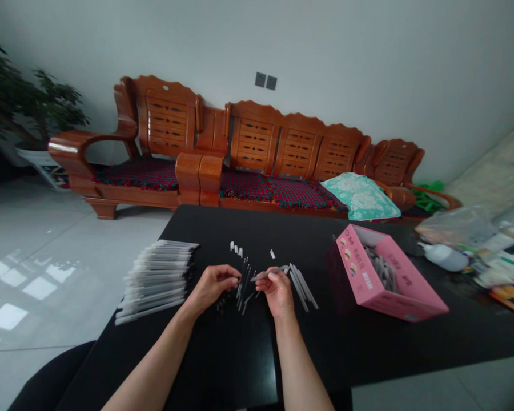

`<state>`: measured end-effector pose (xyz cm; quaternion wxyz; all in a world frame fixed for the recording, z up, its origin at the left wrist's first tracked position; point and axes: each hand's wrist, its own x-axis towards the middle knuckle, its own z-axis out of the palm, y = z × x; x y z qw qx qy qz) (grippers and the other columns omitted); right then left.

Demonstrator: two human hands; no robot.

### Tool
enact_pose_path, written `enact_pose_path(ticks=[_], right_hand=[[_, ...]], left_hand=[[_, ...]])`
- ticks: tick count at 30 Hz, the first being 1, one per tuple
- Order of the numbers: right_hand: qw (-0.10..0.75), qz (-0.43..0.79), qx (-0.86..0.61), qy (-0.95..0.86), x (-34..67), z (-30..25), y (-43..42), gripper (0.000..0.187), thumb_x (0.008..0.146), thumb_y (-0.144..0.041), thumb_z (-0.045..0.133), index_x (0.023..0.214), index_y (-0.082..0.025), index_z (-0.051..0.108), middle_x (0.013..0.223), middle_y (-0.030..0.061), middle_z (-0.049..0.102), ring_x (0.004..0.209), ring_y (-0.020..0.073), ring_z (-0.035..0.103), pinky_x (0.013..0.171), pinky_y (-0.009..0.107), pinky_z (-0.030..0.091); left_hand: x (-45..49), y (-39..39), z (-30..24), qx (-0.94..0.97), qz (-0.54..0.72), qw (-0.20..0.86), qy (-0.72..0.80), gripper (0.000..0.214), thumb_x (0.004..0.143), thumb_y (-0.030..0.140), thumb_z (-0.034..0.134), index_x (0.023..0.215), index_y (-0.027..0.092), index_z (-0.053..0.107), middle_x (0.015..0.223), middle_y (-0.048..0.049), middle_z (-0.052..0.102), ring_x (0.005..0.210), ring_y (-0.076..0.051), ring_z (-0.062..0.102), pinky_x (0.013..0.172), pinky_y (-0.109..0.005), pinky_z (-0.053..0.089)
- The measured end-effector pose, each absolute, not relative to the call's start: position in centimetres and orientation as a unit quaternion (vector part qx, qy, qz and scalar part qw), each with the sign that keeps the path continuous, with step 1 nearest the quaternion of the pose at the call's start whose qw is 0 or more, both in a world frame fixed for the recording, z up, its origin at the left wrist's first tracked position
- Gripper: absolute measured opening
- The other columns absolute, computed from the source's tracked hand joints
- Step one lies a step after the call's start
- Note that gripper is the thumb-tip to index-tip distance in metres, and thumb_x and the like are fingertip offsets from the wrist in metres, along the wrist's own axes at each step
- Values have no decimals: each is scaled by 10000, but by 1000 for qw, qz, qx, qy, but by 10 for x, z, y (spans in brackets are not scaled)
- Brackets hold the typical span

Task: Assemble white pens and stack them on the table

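On a black table (240,354), my right hand (277,290) is closed in a pinch on a grey pen barrel (269,273) that points left. My left hand (216,283) is closed too, its fingertips on a small dark part I cannot name. Loose black refills (244,285) lie under and between the hands. A few grey barrels (302,283) rest just right of my right hand. Small white caps (236,249) stand a little beyond the hands.
A neat stack of finished pens (158,277) lies at the left. An open pink box (385,282) holding grey parts sits at the right, with a white bottle (445,256) and clutter behind it. A wooden sofa (257,154) lines the wall.
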<state>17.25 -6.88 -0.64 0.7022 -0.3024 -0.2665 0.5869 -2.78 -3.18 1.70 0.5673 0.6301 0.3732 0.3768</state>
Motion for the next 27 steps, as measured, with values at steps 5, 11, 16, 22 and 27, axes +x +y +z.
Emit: enact_pose_path(ticks=[5,11,16,22,27], right_hand=[[695,584,-315,-279,165,-4,-70,155,740,-191,701,849,-151,599,734,68,748,601,202,724,501,259,592],[690,582,-321,-286,163,-4,-71,161,736,-194,693,853,-157,588,734,67,748,607,209,726,516,276,596],[692,579,-323,-285,162,-4,-71,159,739,-201,694,853,-155,593,735,69,747,608,212,726,517,278,593],[698,572,-320,-289,159,-4,-70,160,742,-193,702,854,-161,593,752,62,748,631,213,729,527,280,597],[699,569,-323,-289,156,-4,-69,176,742,-195,708,865,-160,587,755,67,748,636,214,730,536,278,594]], left_hand=[[-17,-35,9,495,425,677,340,328,726,347,735,973,133,703,782,-65,707,691,-156,640,625,-247,499],[-19,-39,-2,445,431,716,323,311,736,329,742,962,122,687,828,-77,713,690,-141,656,637,-234,520],[-20,-40,1,401,446,736,315,268,752,297,731,921,125,613,864,-98,718,737,-164,684,670,-255,542],[-14,-43,-1,407,437,741,306,259,765,300,724,901,136,577,851,-87,720,789,-181,699,702,-264,550],[-11,-44,-3,418,436,735,308,279,757,330,733,892,142,578,797,-74,717,777,-189,702,701,-274,552]])
